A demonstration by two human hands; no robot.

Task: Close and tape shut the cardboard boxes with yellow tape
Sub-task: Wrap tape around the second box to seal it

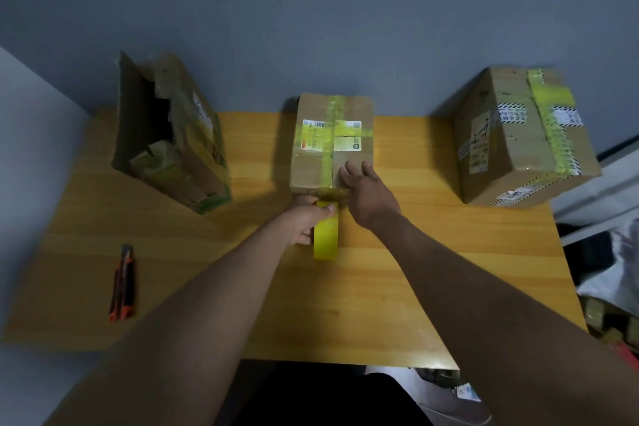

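Observation:
A closed cardboard box with labels and yellow tape strips stands at the middle of the wooden table. My left hand grips a roll of yellow tape just in front of the box, and a strip runs from the roll up onto the box's near edge. My right hand lies with straight fingers on the box's near right top, its thumb side on the tape at the edge. A taped box stands at the back right. An open, torn box stands at the back left.
An orange and black utility knife lies near the table's left front. The table stands against a grey wall. Bags and clutter sit on the floor past the table's right edge.

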